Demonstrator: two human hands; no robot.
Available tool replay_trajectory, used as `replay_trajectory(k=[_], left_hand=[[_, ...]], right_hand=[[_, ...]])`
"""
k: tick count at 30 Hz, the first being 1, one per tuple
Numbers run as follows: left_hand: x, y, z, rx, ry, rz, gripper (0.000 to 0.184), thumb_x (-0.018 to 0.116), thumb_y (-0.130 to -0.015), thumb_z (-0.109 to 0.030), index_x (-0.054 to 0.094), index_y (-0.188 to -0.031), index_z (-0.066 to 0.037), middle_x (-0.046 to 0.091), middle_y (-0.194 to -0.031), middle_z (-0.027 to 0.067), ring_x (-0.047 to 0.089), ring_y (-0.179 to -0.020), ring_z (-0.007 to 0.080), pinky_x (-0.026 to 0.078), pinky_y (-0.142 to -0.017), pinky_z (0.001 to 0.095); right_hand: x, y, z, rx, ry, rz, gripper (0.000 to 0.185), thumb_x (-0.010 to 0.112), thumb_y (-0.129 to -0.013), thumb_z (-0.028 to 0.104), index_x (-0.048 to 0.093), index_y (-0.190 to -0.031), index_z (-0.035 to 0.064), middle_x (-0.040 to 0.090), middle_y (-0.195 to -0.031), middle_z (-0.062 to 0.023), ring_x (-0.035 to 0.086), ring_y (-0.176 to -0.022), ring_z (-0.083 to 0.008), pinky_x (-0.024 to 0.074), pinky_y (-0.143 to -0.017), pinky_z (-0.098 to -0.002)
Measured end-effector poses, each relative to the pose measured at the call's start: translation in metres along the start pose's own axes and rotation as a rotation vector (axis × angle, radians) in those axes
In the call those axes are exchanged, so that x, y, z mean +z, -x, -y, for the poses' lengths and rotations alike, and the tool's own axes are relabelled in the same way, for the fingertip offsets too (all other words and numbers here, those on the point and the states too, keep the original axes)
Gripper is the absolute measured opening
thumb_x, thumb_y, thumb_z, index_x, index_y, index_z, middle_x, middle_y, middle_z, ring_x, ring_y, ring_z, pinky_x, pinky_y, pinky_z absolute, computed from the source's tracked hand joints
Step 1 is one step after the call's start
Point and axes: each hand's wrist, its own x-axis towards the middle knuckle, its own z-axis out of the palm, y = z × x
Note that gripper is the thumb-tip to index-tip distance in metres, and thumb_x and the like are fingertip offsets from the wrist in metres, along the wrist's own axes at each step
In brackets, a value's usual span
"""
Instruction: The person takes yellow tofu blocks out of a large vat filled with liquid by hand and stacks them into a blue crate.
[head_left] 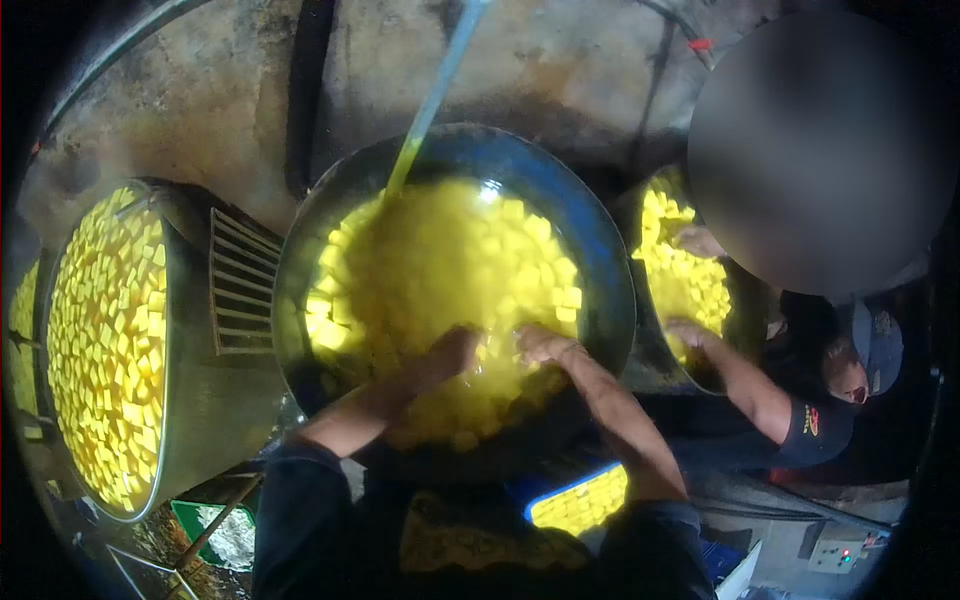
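Note:
A large dark wok point(610, 250) holds cloudy yellow liquid and many yellow tofu-like cubes point(545, 250). My left hand point(455, 350) is low over the liquid near the wok's front, its fingers blurred and partly hidden beside a few cubes. To its right, just apart from it, my right hand point(542, 344) has its fingers curled down at the surface among the cubes. What lies inside those fingers is hidden. A pole point(435, 100), pale blue above and yellow-stained below, slants into the liquid at the back of the wok.
At left stands a big metal vat point(220, 420) full of yellow cubes, with a slatted rack point(243, 285) beside it. A co-worker's hand point(688, 335) reaches into another cube-filled vessel point(645, 300) at right. A blue-rimmed crate point(560, 492) of yellow pieces sits near my body.

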Motion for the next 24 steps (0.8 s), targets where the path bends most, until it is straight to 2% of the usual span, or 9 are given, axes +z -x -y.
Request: replay_trajectory(k=[6,9,11,14,17,18,20,23,24], left_hand=[[-0.047,-0.032,0.063,-0.083,-0.335,-0.003,0.030,0.057,-0.081,-0.017,0.058,-0.108,-0.003,0.057,-0.109,0.0190,0.053,-0.100,0.0368,0.043,-0.087,0.0485],[0.012,-0.032,0.125,-0.068,-0.265,-0.469,0.028,0.054,-0.082,-0.012,0.060,-0.108,-0.002,0.056,-0.112,0.0172,0.052,-0.102,0.0339,0.039,-0.093,0.0476],[0.005,-0.033,0.118,0.135,-0.972,-0.540,0.028,0.053,-0.082,-0.012,0.061,-0.106,0.000,0.056,-0.118,0.0148,0.050,-0.109,0.0305,0.034,-0.102,0.0469],[0.017,-0.053,0.127,-0.118,-0.702,0.121,0.029,0.051,-0.084,-0.015,0.062,-0.103,0.004,0.060,-0.105,0.0220,0.058,-0.097,0.0316,0.033,-0.104,0.0460],[-0.015,-0.036,0.095,-0.045,-0.394,-0.282,0.031,0.050,-0.087,-0.017,0.059,-0.108,0.004,0.063,-0.100,0.0188,0.061,-0.088,0.0300,0.037,-0.101,0.0438],[-0.018,-0.035,0.092,-0.008,-0.289,-0.414,0.032,0.049,-0.088,-0.018,0.058,-0.109,0.004,0.063,-0.098,0.0178,0.061,-0.085,0.0295,0.039,-0.099,0.0431],[-0.026,-0.036,0.093,-0.447,1.314,-0.276,0.040,0.060,-0.085,-0.024,0.053,-0.116,-0.001,0.061,-0.109,0.0152,0.058,-0.099,0.0290,0.043,-0.095,0.0433],[-0.024,-0.033,0.103,-0.106,1.061,-0.392,0.038,0.043,-0.094,-0.025,0.047,-0.124,-0.002,0.058,-0.113,0.0105,0.057,-0.097,0.0223,0.047,-0.089,0.0354],[-0.007,-0.039,0.128,-0.098,1.064,-0.392,0.038,0.043,-0.094,-0.025,0.047,-0.124,-0.002,0.058,-0.113,0.0105,0.057,-0.097,0.0223,0.047,-0.089,0.0354]], right_hand=[[-0.096,-0.036,-0.008,-0.131,-0.461,-0.075,0.034,0.069,-0.079,0.020,0.061,-0.105,0.0008,0.061,-0.108,-0.0154,0.062,-0.093,-0.0274,0.0552,-0.076,-0.0325],[-0.133,-0.082,0.016,-0.058,-0.303,-0.309,0.037,0.068,-0.079,0.028,0.063,-0.109,0.0065,0.059,-0.114,-0.0188,0.060,-0.102,-0.0268,0.0530,-0.078,-0.0375],[-0.147,-0.115,0.037,0.097,-0.007,-0.583,0.030,0.061,-0.082,0.029,0.064,-0.104,0.0083,0.063,-0.105,-0.0185,0.060,-0.100,-0.0334,0.0502,-0.083,-0.0424],[-0.101,-0.215,0.025,-0.027,0.241,-0.948,0.020,0.052,-0.081,0.017,0.065,-0.092,0.0077,0.064,-0.095,-0.0173,0.062,-0.088,-0.0349,0.0502,-0.077,-0.0440],[-0.065,-0.249,0.026,0.031,0.158,-1.181,0.019,0.052,-0.080,0.014,0.065,-0.094,0.0079,0.064,-0.095,-0.0196,0.062,-0.088,-0.0353,0.0505,-0.075,-0.0453],[-0.080,-0.241,0.026,0.096,-0.002,-0.864,0.020,0.052,-0.079,0.010,0.063,-0.095,0.0055,0.064,-0.095,-0.0204,0.061,-0.091,-0.0368,0.0500,-0.078,-0.0430],[-0.093,-0.221,0.017,0.072,-0.114,-0.773,0.028,0.059,-0.077,0.018,0.062,-0.101,0.0034,0.063,-0.099,-0.0210,0.061,-0.096,-0.0326,0.0492,-0.082,-0.0406],[-0.100,-0.186,-0.037,-0.374,-0.977,-0.439,0.047,0.068,-0.077,0.018,0.057,-0.118,-0.0013,0.064,-0.104,-0.0143,0.061,-0.094,-0.0231,0.0483,-0.085,-0.0310],[-0.112,-0.143,-0.023,-0.233,-1.120,-0.393,0.045,0.066,-0.078,0.013,0.056,-0.120,-0.0012,0.063,-0.106,-0.0136,0.061,-0.095,-0.0218,0.0486,-0.084,-0.0302]])
